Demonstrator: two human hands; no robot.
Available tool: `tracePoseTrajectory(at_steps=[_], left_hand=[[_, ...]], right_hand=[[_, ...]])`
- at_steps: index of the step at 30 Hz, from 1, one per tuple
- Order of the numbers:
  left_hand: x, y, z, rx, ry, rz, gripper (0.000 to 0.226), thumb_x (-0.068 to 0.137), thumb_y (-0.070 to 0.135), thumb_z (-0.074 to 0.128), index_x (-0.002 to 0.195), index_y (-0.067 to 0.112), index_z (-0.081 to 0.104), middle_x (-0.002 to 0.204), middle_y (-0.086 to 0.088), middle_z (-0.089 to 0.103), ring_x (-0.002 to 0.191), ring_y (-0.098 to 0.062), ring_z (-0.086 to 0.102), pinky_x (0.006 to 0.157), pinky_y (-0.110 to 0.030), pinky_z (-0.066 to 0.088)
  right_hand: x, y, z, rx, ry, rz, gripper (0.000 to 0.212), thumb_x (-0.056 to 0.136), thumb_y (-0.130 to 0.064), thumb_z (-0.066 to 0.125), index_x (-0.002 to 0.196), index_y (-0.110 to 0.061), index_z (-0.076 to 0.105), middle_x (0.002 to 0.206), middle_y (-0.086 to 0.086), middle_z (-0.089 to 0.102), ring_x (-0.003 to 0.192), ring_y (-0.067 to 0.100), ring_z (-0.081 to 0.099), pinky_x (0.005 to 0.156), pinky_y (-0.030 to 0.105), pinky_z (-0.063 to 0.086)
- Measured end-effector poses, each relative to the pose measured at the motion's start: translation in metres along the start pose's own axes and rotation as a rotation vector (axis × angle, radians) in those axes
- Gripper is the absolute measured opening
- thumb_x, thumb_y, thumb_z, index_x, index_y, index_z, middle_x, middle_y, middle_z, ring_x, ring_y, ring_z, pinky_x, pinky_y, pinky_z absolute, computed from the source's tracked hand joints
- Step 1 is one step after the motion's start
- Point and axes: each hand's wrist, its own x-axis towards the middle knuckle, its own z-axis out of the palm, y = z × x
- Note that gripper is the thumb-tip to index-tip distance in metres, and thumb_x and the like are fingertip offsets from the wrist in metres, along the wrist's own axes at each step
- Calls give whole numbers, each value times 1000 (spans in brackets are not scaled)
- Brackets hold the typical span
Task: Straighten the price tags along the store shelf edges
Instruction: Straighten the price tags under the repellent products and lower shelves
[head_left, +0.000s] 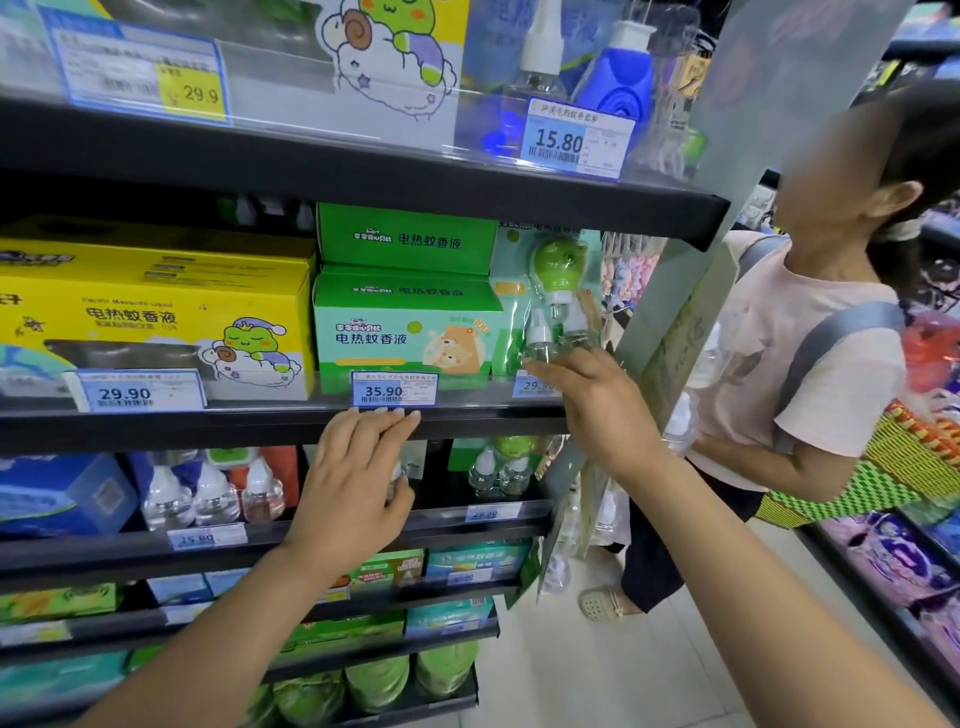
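A tall dark metal shelving unit (332, 176) fills most of the view, its tiers packed with mosquito-repellent goods, and a second person in a pale pink T-shirt (795, 364) stands at its right end with a green-and-orange woven bag (883, 467). On the middle tier sits a wide yellow cardboard box with a sleeping cartoon frog (150, 306), beside it a stack of two green cardboard boxes (405, 312), then a clear blister pack holding a green plug-in heater and small bottles (556, 296). The left hand (353, 483) is raised flat against the shelf's front rail, fingers straight and together, their tips touching the rail just under the blue-bordered white price tag reading 35.90 (395, 388) (which sits level in its clear strip); it grips nothing. The right hand (597, 405) reaches to the rail's right end, fingers loosely curled over a blue price tag starting 29 (535, 385), covering much of it; whether they pinch it cannot be told. Further left sits a similar tag marked 29.90 (137, 391).
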Motion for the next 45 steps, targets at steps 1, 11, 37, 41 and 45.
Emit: tracePoseTrajectory(at_steps=[1,11,37,41,45], left_hand=[[0,0,0,-1,1,1,56,81,29,46,132,7,51,124,-6,50,120,-28,39,110,-39,21],[0,1,-1,-12,-3,-3,56,80,28,46,132,6,51,125,-7,49,120,-29,40,111,-39,22],[-8,1,-39,116,-197,87,71,74,25,71,138,6,45,139,-10,49,130,-19,29,115,-29,-2],[-23,-8,-57,103,-197,29,60,84,36,48,137,9,47,139,-8,49,129,-19,36,116,-31,5],[-45,-21,-72,71,-162,-32,52,86,35,51,134,14,51,136,-3,51,126,-19,41,114,-32,12]], right_hand=[[-1,1,0,3,3,5,62,63,25,59,114,-9,66,84,9,63,75,30,53,62,39,50],[-10,-1,5,46,28,20,46,76,12,56,118,-5,62,101,11,64,87,32,53,74,39,49],[-27,-34,2,3,-110,94,50,88,-22,48,136,-7,44,133,20,50,123,39,44,107,51,32],[-26,-62,3,89,-97,3,47,91,-25,45,135,-7,45,132,15,51,123,33,44,107,45,33],[-29,-95,14,145,-127,-94,46,90,-26,46,134,-10,48,130,11,54,122,27,45,110,39,28]])
